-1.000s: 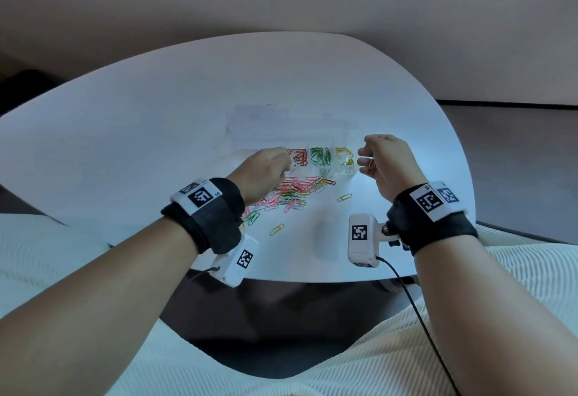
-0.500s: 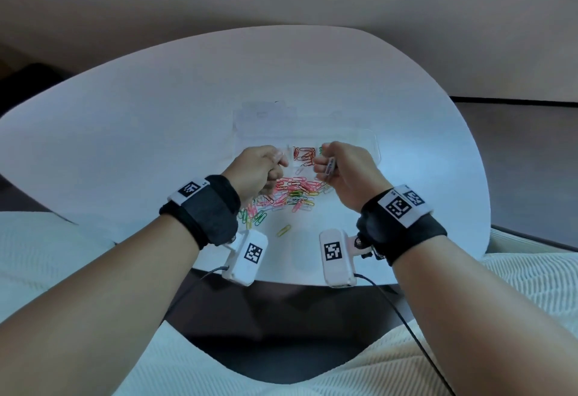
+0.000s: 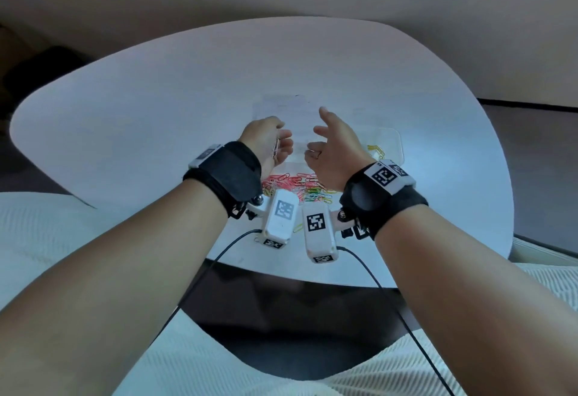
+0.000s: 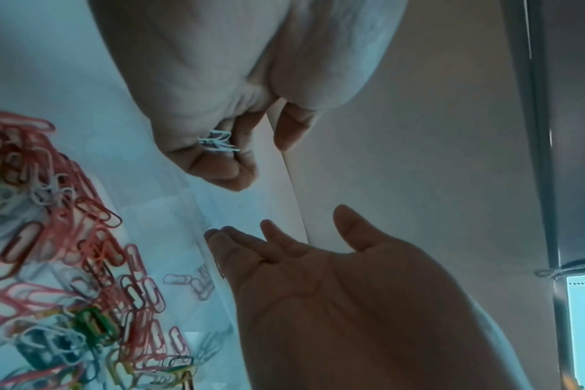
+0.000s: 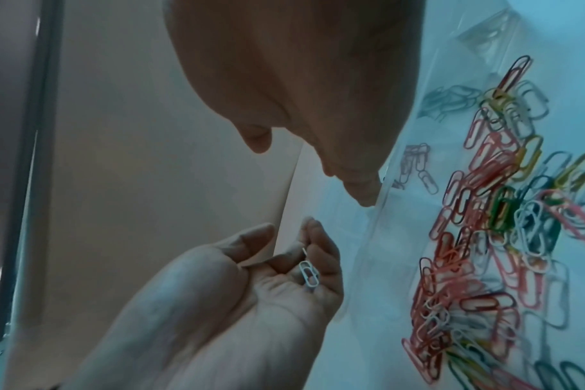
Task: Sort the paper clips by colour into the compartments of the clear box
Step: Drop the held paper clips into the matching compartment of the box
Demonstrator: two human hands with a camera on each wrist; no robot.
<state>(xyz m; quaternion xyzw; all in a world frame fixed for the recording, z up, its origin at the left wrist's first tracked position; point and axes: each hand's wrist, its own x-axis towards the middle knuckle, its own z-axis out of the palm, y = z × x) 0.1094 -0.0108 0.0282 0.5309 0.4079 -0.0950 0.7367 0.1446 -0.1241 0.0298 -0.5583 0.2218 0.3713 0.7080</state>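
Note:
My left hand (image 3: 283, 142) hovers over the left end of the clear box (image 3: 398, 145), palm turned inward, its fingers curled round a few white paper clips (image 3: 275, 149). The same white clips (image 5: 307, 271) lie in its palm in the right wrist view, and the white clips (image 4: 217, 142) also show in the left wrist view. My right hand (image 3: 316, 132) is beside it, open with the thumb up and holding nothing. A mixed pile of clips (image 3: 297, 186), mostly red and pink, lies on the table in front of the box. Yellow clips (image 3: 377, 150) sit in the box's right compartment. My hands hide the other compartments.
The white round table (image 3: 156, 114) has its near edge just behind my wrists. The box's clear lid (image 3: 281, 104) lies open at the back. A loose yellow clip (image 3: 297, 227) lies between the wrist cameras. Cables hang from both cameras over the table edge.
My right hand came left from the box's right end, met my left hand over the box and opened. Both hands rose, and my left palm turned inward with white clips in it.

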